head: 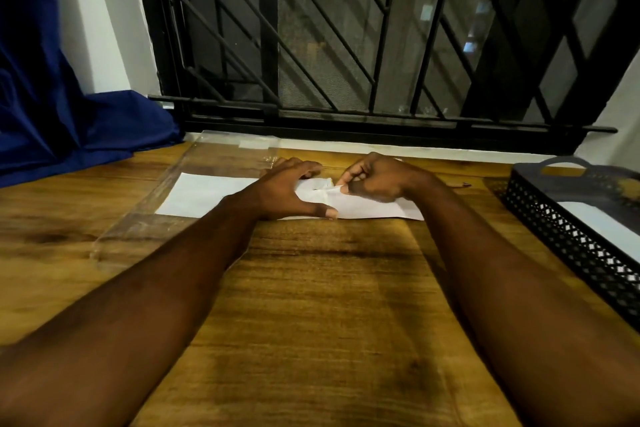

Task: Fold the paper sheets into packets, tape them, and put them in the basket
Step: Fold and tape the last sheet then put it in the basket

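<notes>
Currently worked: 1 paper sheet [207, 198], flat on the table [311, 288], raised only between the 2 hands.
Left hand [294, 189]: thumb spread onto the sheet's near edge, fingers curled at its far edge, holding it down.
Right hand [379, 180]: thumb and forefinger pinch a lifted flap just beside the left fingers.
Basket [554, 236]: well right of the right fingers.
Risk: flap looks crumpled; a hard pull against the pinned part could tear it or skew the crease.
</notes>
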{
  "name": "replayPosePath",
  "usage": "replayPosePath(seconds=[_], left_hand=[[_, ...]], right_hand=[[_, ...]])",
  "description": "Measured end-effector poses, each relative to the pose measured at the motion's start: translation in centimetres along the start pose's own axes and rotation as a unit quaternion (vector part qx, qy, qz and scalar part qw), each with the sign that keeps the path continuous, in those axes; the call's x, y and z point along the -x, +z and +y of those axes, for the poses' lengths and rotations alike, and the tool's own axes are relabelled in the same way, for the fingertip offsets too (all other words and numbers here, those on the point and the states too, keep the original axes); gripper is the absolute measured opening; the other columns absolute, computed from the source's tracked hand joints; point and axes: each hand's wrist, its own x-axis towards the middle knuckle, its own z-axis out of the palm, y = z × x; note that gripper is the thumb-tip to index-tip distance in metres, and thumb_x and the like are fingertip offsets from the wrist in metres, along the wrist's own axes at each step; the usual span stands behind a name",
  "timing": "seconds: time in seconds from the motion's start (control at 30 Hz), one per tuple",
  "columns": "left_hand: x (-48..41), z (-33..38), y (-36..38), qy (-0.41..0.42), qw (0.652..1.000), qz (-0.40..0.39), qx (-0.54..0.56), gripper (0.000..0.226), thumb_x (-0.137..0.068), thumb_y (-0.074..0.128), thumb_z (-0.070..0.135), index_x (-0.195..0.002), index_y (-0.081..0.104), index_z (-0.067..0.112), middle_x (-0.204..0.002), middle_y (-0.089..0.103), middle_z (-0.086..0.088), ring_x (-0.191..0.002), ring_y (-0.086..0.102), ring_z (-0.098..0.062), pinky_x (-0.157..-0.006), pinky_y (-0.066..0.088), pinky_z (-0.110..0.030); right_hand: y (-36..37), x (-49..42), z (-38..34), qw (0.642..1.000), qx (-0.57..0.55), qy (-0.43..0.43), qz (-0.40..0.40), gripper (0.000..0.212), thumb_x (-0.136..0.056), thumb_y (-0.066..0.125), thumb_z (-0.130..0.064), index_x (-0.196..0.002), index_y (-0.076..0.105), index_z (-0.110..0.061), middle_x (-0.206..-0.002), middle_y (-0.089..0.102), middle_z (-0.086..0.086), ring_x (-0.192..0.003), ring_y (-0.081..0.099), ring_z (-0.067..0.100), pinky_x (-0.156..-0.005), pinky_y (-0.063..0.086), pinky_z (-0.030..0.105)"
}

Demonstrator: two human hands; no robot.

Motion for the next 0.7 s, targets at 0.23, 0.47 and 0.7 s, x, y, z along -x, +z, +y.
replayPosePath(seconds=[0.23, 0.47, 0.7], left_hand=[[0.1, 0.5, 0.1, -0.021, 0.999, 0.009, -0.033, 0.116, -0.060, 0.063, 0.094, -0.157, 0.026, 0.043, -0.166, 0.025, 0.005, -0.152, 0.021, -0.023, -0.122, 0.023, -0.053], [-0.1, 0.6, 0.3, 0.004, 0.998, 0.034, -0.048, 0.099, -0.074, 0.051, 0.091, -0.156, 0.031, 0.037, -0.158, 0.035, 0.001, -0.147, 0.029, -0.024, -0.121, 0.024, -0.053], [-0.6, -0.2, 0.4, 0.044, 0.990, 0.132, 0.000, 0.039, -0.109, 0.042, 0.018, -0.147, 0.052, 0.017, -0.150, 0.052, -0.008, -0.142, 0.042, -0.027, -0.119, 0.028, -0.039]], right_hand=[[1.5, -0.9, -0.1, 0.992, -0.002, -0.079, 0.100, 0.013, -0.094, 0.077, -0.026, -0.107, 0.078, -0.026, -0.106, 0.076, -0.012, -0.101, 0.069, 0.009, -0.096, 0.057, 0.035], [-0.3, -0.5, 1.0, 0.998, 0.013, -0.021, 0.057, 0.017, -0.094, 0.076, -0.033, -0.103, 0.077, -0.019, -0.101, 0.078, 0.001, -0.096, 0.071, 0.020, -0.091, 0.058, 0.037], [-1.7, 0.4, 1.9, 0.996, -0.058, -0.009, 0.069, 0.022, -0.092, 0.078, -0.008, -0.110, 0.073, -0.018, -0.097, 0.074, -0.004, -0.091, 0.069, 0.011, -0.085, 0.056, 0.031]])
